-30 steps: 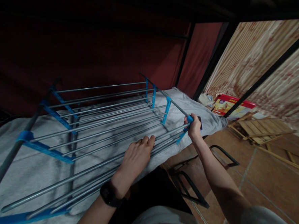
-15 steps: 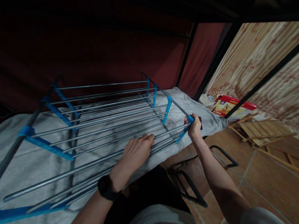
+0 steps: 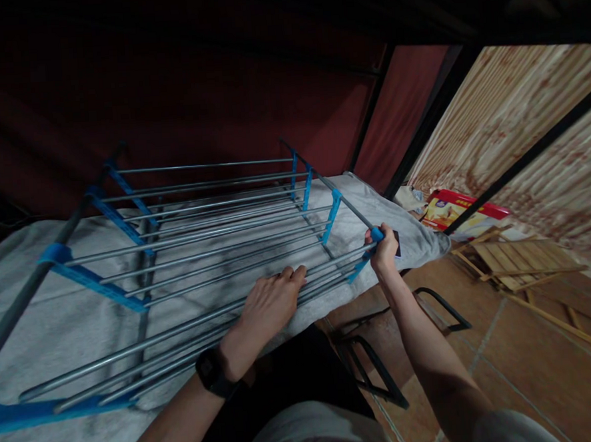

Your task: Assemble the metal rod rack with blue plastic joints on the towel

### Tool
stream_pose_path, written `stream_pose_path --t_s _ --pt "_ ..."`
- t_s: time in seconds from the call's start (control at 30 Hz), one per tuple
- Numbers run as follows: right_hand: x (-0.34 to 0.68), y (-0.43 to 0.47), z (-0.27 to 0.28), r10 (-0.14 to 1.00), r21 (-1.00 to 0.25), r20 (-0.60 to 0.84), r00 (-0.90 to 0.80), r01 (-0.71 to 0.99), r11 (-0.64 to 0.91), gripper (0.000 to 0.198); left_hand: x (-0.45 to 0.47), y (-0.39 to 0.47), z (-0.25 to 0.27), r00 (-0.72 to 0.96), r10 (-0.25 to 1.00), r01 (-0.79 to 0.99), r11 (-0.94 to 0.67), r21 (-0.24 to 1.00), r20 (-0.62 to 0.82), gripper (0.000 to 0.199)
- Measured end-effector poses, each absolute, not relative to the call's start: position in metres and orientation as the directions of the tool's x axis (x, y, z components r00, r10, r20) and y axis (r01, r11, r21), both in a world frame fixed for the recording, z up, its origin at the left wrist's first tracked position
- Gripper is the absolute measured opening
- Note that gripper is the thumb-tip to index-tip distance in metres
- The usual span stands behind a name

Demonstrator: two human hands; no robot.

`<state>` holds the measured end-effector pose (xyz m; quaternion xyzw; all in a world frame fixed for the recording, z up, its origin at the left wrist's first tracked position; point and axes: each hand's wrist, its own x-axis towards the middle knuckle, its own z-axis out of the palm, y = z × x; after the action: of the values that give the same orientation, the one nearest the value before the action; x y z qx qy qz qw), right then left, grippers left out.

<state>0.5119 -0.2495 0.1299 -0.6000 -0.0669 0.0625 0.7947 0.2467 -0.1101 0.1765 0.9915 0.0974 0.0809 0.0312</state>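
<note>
A rack of grey metal tubes and blue plastic brackets [image 3: 330, 217] lies across a grey cloth [image 3: 192, 334]. My left hand [image 3: 275, 299], with a dark watch on the wrist, is closed over a front tube [image 3: 133, 351]; its fingertips are partly hidden under the palm. That tube's left end is loose, above the blue bracket [image 3: 62, 415] at lower left. My right hand [image 3: 384, 245] wraps round the blue bracket joint [image 3: 376, 234] at the front right corner, where the tubes meet the side pole [image 3: 355, 211].
Behind the rack rises a dark red panel [image 3: 249, 117]. On the right, a folded wooden chair [image 3: 533, 263] lies on the tiled floor near a red and yellow box [image 3: 465, 210]. Black metal legs [image 3: 380, 376] stand below my right arm. A dark flat object [image 3: 397, 243] lies by my right hand.
The front tube's loose left end has shifted slightly to the right, along with the left side of the rack. Both hands keep their hold almost unmoved.
</note>
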Motion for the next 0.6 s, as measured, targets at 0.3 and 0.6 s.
stream_pose_path --t_s 0.3,0.6 --pt "0.510 -0.250 0.131 0.187 -0.963 0.034 0.982 -0.018 0.271 0.050 0.252 -0.097 0.181 0.975 0.195 0.169 -0.962 0.213 0.107 0.025" --pt "0.504 -0.258 0.139 0.211 -0.978 0.060 0.976 0.015 0.209 0.045 0.247 -0.107 0.177 0.960 0.208 0.180 -0.972 0.152 0.189 0.026"
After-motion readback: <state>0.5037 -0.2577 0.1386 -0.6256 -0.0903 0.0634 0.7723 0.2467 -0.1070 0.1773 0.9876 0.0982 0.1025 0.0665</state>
